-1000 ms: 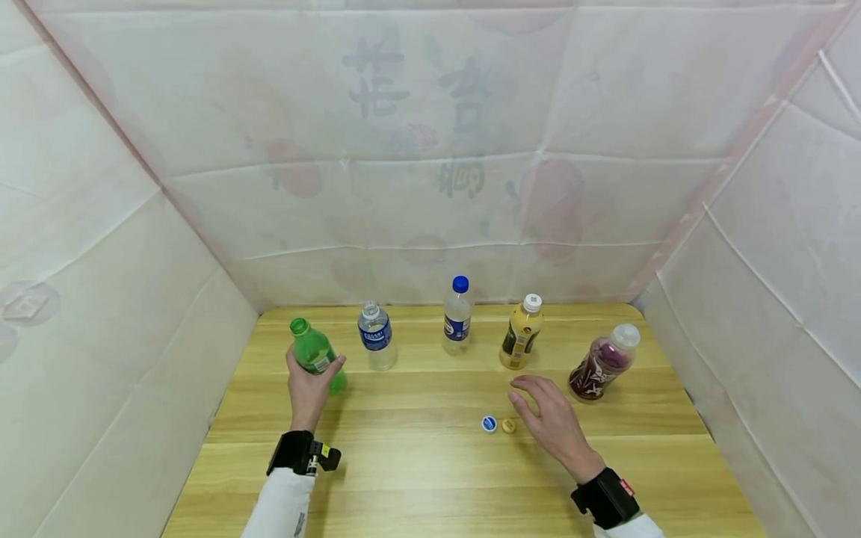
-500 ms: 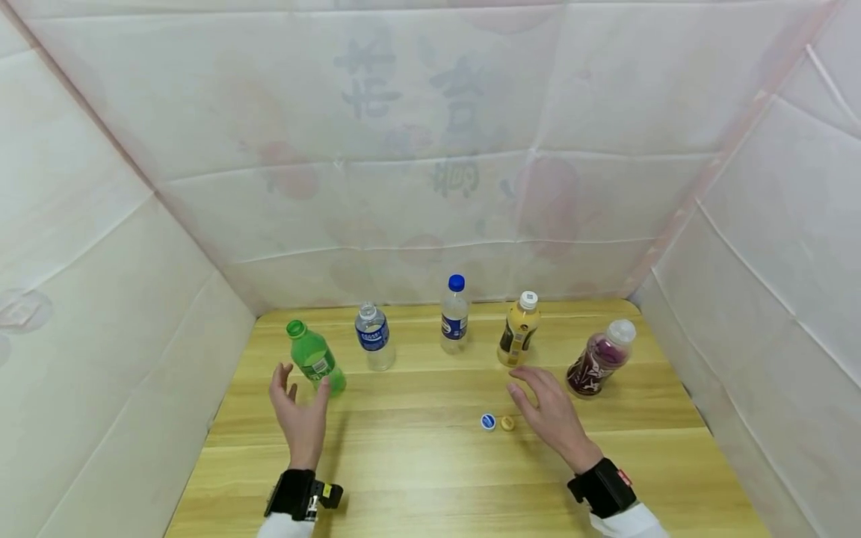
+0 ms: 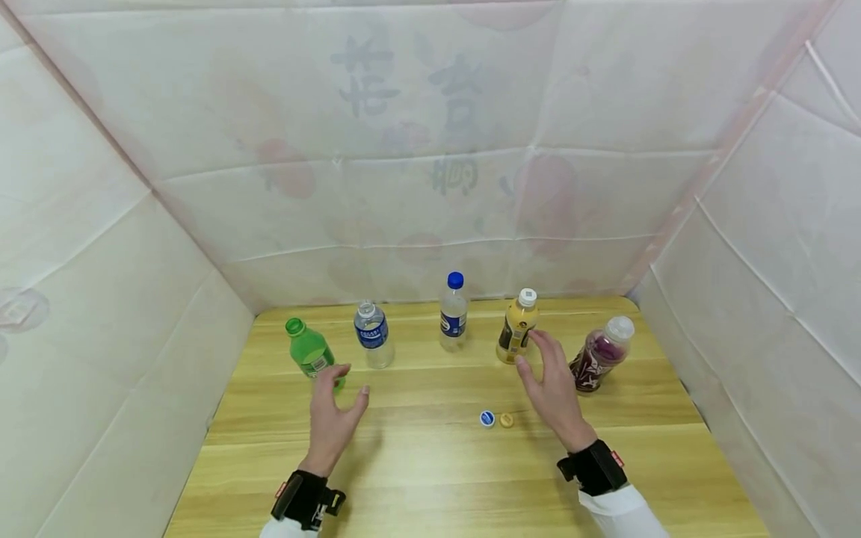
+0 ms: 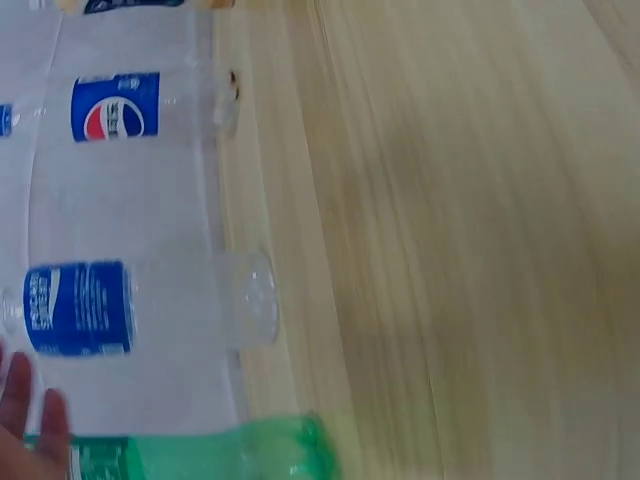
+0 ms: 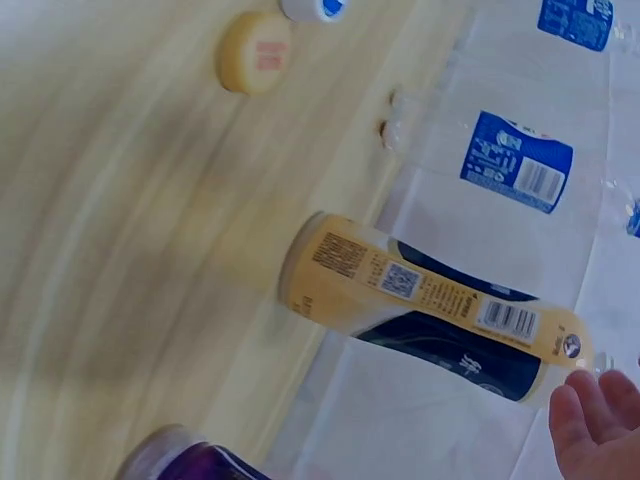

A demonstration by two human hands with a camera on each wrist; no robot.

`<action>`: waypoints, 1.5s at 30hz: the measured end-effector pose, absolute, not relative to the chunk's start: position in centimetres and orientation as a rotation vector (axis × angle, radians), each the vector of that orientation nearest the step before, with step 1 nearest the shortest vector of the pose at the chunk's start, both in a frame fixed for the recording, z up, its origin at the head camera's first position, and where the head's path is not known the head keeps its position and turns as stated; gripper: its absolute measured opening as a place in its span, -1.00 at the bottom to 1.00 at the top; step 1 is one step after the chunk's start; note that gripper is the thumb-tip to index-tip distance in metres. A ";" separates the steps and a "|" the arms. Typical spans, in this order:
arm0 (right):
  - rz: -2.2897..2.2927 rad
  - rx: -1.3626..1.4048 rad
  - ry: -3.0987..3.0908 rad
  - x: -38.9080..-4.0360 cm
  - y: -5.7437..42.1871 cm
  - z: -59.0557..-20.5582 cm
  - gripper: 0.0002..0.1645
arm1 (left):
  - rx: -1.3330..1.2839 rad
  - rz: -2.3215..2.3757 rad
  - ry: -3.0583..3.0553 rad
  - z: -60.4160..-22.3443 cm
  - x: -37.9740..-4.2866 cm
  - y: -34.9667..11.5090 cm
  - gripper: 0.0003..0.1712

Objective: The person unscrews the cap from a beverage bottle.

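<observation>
My left hand hovers over the table, fingers spread and holding nothing. Just beyond it stands a green plastic bottle, its lower part hidden behind the fingers. In the left wrist view, the fingers overlap the green bottle. My right hand reaches to a yellow drink bottle with a white cap, its loosely bent fingers by the bottle's right side. The right wrist view has those fingertips close to the yellow bottle's upper end.
A clear bottle with a blue label and a blue-capped Pepsi bottle stand between the hands, farther back. A dark purple bottle is at the right. A blue-and-white cap and a yellow cap lie on the table.
My left hand has let go of the green bottle, drawn back, then swung rightward. My right hand has moved forward from near the caps to the yellow bottle.
</observation>
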State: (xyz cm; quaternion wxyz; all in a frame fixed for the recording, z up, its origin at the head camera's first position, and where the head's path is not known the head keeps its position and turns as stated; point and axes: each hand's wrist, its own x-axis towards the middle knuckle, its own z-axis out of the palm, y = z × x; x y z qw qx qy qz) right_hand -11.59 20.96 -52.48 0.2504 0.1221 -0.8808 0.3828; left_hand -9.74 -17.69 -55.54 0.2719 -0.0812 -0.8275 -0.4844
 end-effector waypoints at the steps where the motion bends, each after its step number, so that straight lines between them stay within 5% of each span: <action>1: 1.059 0.322 -2.389 -11.8 21.0 -52.3 -0.29 | -0.237 -1.314 -2.266 -55.6 -9.9 -17.4 -0.38; 33: 1.456 -0.161 -2.468 -18.9 20.1 -51.2 0.27 | -0.297 -1.349 -2.633 -57.3 -10.1 -12.9 -0.04; 45: 1.439 -0.185 -2.467 -19.6 19.9 -52.3 0.18 | -0.308 -1.330 -2.593 -57.3 -10.4 -12.8 -0.08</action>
